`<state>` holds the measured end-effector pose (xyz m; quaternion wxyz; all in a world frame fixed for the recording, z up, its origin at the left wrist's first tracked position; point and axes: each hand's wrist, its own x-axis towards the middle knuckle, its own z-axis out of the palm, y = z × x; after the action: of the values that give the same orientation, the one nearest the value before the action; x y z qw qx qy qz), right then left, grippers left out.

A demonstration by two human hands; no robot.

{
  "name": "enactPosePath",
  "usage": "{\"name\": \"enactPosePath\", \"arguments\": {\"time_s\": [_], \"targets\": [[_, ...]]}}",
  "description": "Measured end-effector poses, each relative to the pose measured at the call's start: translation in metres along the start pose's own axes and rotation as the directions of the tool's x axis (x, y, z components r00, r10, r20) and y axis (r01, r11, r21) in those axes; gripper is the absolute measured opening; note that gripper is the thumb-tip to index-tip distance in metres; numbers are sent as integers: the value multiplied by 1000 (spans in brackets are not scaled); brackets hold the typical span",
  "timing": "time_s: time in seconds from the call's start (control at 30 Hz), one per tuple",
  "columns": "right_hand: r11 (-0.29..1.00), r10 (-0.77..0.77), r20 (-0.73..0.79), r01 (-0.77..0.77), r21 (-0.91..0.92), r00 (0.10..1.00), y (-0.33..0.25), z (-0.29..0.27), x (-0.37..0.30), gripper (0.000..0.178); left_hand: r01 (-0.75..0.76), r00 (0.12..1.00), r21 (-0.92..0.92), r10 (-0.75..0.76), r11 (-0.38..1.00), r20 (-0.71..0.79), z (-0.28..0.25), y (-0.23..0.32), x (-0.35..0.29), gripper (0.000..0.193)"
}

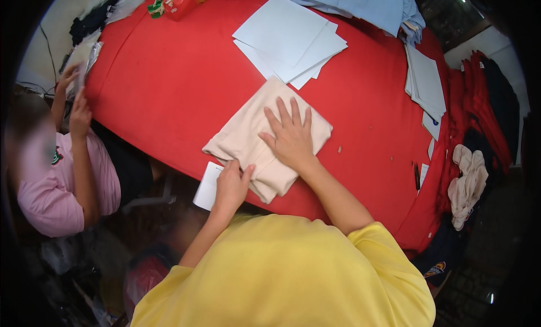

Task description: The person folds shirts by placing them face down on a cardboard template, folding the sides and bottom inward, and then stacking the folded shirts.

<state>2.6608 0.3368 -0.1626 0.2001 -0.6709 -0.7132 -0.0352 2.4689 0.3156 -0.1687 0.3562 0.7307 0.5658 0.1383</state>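
Note:
A folded beige garment (242,127) lies on the red-covered table (174,84) right in front of me, its near edge bunched and uneven. Flat on top of it rests my right hand (290,136), open with fingers spread. At the garment's near left corner, my left hand (232,183) is closed on the fabric edge, with thumb and fingers drawn together. Some of its fingertips are hidden by the cloth. Beside my left wrist, a white card (208,186) juts out over the table's near edge.
White sheets (290,36) lie fanned beyond the garment, near a light blue shirt (360,5). Another white stack (425,82), a dark pen (417,176) and a crumpled beige cloth (469,183) are at right. A co-worker in pink (67,175) handles a clear plastic packet at left.

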Motion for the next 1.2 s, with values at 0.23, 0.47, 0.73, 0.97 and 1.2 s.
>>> {"name": "enactPosePath", "arguments": {"time_s": [0.23,0.47,0.73,0.97,1.2], "targets": [[999,-51,93,50,20,994,-31,13,12,58,-237,864,156,282,959,-418,-32,-11,30,28],[923,-262,-16,256,287,965,30,-24,28,38,-26,997,-225,8,974,-82,13,-9,9,23],[341,632,397,-699,628,665,50,-53,-112,31,105,994,-586,-105,803,34,24,-18,9,22],[240,671,321,-604,760,669,44,-25,-113,30,-150,977,-390,76,908,-199,29,-27,5,21],[475,618,204,-567,673,759,48,-18,-124,36,-145,974,-498,35,855,-223,30,-30,-1,25]]}}
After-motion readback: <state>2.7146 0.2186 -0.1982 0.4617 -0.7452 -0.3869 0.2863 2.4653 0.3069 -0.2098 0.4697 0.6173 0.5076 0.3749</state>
